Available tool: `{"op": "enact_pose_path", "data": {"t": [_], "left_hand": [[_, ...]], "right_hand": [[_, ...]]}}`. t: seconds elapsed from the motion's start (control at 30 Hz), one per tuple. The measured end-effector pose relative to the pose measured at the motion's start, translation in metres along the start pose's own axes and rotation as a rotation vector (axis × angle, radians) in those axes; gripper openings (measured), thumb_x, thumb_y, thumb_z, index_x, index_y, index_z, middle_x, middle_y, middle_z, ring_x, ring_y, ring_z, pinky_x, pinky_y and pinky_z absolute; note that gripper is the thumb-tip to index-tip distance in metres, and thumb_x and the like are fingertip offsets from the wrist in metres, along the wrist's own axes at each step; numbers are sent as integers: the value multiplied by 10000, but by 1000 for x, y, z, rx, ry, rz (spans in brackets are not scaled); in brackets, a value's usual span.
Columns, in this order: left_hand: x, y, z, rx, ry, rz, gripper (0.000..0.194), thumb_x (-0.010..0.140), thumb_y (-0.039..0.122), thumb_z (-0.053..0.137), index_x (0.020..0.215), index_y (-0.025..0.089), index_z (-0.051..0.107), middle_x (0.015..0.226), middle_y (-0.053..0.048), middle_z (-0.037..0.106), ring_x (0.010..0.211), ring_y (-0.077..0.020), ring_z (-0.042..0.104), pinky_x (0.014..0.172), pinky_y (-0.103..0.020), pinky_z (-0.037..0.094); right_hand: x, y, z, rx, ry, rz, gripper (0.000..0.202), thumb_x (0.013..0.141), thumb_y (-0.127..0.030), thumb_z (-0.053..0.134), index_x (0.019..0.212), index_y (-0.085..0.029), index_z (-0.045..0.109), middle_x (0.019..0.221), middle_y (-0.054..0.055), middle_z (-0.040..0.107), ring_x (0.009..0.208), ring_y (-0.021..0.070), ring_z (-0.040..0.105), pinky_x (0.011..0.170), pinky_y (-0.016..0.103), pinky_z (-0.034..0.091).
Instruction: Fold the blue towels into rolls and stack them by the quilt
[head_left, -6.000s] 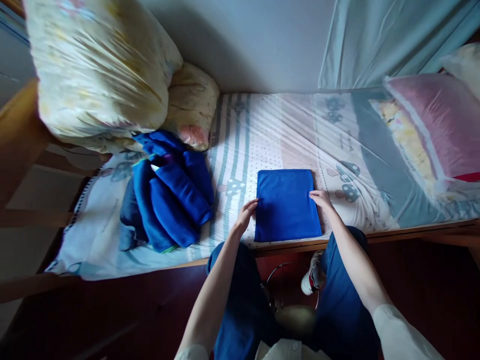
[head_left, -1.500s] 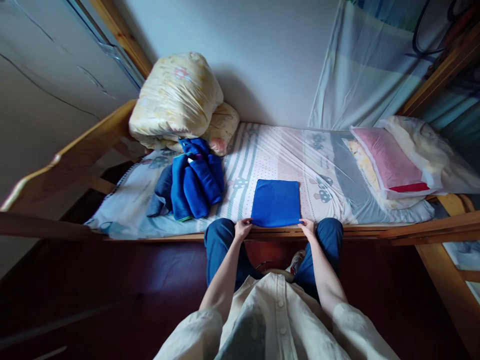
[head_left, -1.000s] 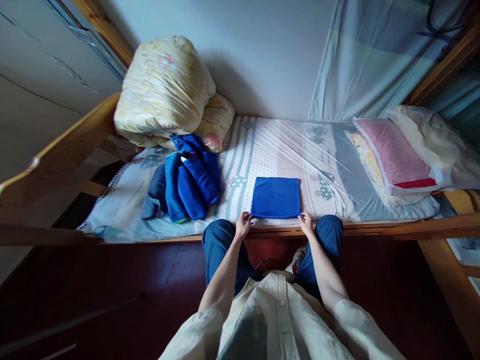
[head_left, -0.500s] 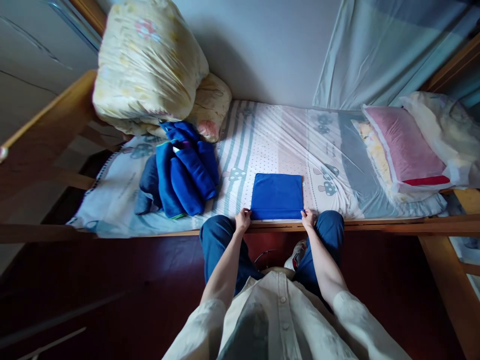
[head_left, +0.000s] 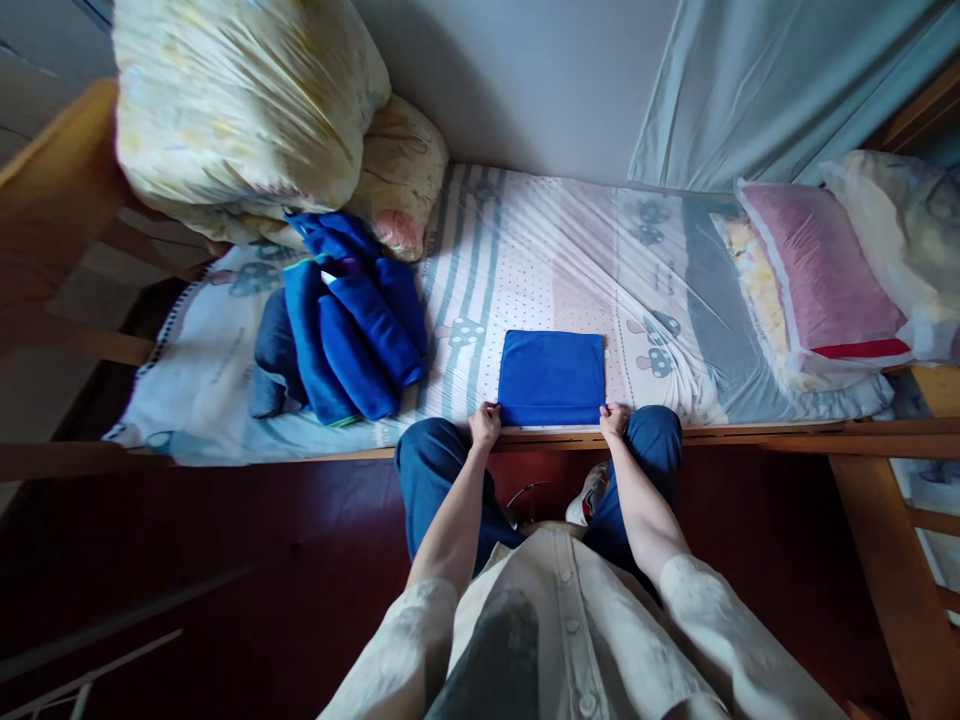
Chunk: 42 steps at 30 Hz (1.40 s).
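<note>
A blue cloth (head_left: 552,372) lies flat as a rectangle near the front edge of the bed, with a narrow folded strip along its near side. My left hand (head_left: 485,424) pinches its near left corner, fingers closed. At the near right corner, my right hand (head_left: 614,420) grips the cloth in the same way. Left of them, a loose pile of blue cloths (head_left: 364,335) rests on the patterned sheet (head_left: 517,250), beside a darker blue item (head_left: 274,365).
A large yellowish bundle (head_left: 247,110) and a patterned pillow (head_left: 401,170) stand at the back left. On the right lies a pink pillow (head_left: 825,270). The wooden bed rail (head_left: 795,438) runs along the front, with my knees against it.
The view has shifted, so the bed and its contents appear slightly higher and the bundle nearer. The narrow strip at the cloth's near edge looks turned over a little further; both hands still hold its corners.
</note>
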<state>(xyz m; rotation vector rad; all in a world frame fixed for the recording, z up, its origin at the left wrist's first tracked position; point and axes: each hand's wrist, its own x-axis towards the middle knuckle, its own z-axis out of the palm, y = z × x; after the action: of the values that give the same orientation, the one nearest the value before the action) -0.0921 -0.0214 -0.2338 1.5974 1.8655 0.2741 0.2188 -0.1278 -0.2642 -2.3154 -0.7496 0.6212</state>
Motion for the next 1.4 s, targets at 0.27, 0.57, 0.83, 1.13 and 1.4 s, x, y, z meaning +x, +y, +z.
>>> {"op": "enact_pose_path", "data": {"t": [0.27,0.57,0.83,1.13,1.4], "left_hand": [[-16,5,-14,63,46,174,270,920,245,545,1146,149,657,1067,-164,739,1019,-304,693,930,-395,525],[-39,0,-6,455,-52,786,509,939,161,437,1428,105,568,1544,-194,517,1462,-309,450,1228,-481,339],[-18,9,22,550,-151,754,614,878,13,395,1478,51,518,1496,-261,542,1414,-340,512,1216,-531,349],[-19,11,10,584,-177,709,561,844,-49,408,1355,46,620,1326,-266,652,1285,-325,615,1117,-482,483],[-52,-8,-15,562,-239,704,554,828,-54,461,1306,134,671,1403,-203,638,1299,-275,627,1094,-374,509]], "right_hand": [[-10,-16,-20,28,48,-60,144,818,-272,633,878,-160,702,802,103,750,806,245,686,820,338,530],[-58,-36,-31,-232,-79,-673,410,932,-124,480,1292,-177,670,1341,141,676,1285,242,590,1139,419,447],[-50,-28,-27,-573,-305,-698,593,866,-24,531,1444,-140,590,1490,156,593,1427,235,509,1208,424,361],[-47,-35,-41,-666,-278,-603,463,955,-35,457,1310,-207,700,1418,115,658,1346,203,595,1141,346,413],[-73,-31,-51,-624,-322,-433,462,960,-66,476,1318,-241,710,1209,115,767,1116,233,718,1005,321,489]]}}
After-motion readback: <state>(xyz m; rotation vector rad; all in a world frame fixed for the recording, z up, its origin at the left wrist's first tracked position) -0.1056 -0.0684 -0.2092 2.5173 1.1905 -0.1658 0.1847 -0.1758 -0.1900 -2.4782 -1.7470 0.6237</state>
